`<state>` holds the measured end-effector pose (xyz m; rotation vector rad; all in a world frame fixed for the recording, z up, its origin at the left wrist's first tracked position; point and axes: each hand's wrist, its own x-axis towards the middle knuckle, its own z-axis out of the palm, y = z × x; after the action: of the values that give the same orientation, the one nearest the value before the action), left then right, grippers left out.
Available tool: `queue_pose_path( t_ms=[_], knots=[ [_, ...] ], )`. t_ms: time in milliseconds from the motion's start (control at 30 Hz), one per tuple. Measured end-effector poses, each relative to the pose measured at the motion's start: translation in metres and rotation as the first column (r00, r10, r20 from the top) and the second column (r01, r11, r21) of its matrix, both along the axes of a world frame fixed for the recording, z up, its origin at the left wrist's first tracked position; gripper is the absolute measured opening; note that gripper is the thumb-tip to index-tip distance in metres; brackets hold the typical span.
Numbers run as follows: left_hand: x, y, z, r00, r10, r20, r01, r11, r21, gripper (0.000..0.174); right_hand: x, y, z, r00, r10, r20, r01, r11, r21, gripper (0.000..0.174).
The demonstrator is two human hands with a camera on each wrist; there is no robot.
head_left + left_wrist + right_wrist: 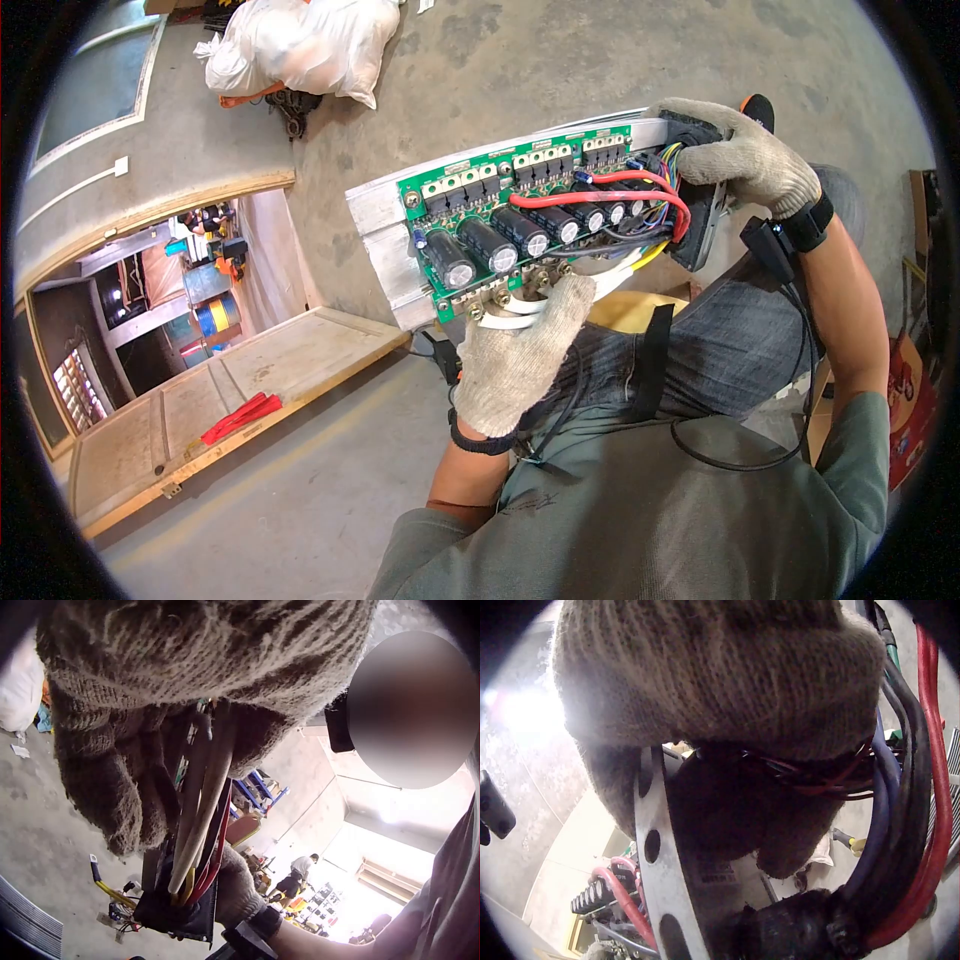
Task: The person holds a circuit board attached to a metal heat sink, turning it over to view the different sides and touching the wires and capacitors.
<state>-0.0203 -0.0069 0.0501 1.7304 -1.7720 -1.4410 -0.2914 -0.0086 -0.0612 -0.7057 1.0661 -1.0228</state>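
In the head view, a green circuit board point(520, 215) with a row of black capacitors point(518, 232) is fixed to a silvery metal heat sink point(385, 255). Thick red wires point(600, 200) run across it to a black end plate point(700, 235). My gloved left hand point(525, 350) grips the near long edge, beside white wires point(515, 322); its fingers curl beneath, seen in the left wrist view. At the far right end, my gloved right hand point(745, 155) holds the black end plate. A metal strip with holes point(660, 847) shows by that hand in the right wrist view.
White sacks point(310, 45) lie on the concrete floor. A wooden door panel point(250, 385) bears a red-handled tool point(240, 418) at left. Another person point(298, 876) stands in the background of the left wrist view. A red box point(905, 410) is at far right.
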Motion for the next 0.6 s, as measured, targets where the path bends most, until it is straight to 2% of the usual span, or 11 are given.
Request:
queue_pose_path(
  t_ms=[167,233,333,600],
  knots=[
    [0.000,-0.001,0.000,1.000,0.012,0.024,-0.014,0.998,0.055,0.027,-0.001,-0.001,-0.001,1.000,0.006,-0.015,-0.006,1.000,0.028,0.074],
    [0.002,0.001,-0.004,0.999,0.037,-0.032,-0.036,0.999,0.038,0.027,-0.001,-0.001,-0.002,0.999,0.015,-0.032,-0.014,1.000,0.019,0.074],
    [0.004,0.002,-0.008,0.999,0.003,-0.035,-0.004,1.000,-0.019,0.026,-0.001,0.001,-0.002,0.999,0.010,-0.035,-0.011,1.000,-0.026,0.072],
    [0.007,0.005,-0.013,0.998,-0.014,-0.059,0.012,0.999,-0.044,0.024,0.000,0.002,0.004,0.999,0.004,-0.041,-0.004,1.000,-0.011,0.073]
  ],
)
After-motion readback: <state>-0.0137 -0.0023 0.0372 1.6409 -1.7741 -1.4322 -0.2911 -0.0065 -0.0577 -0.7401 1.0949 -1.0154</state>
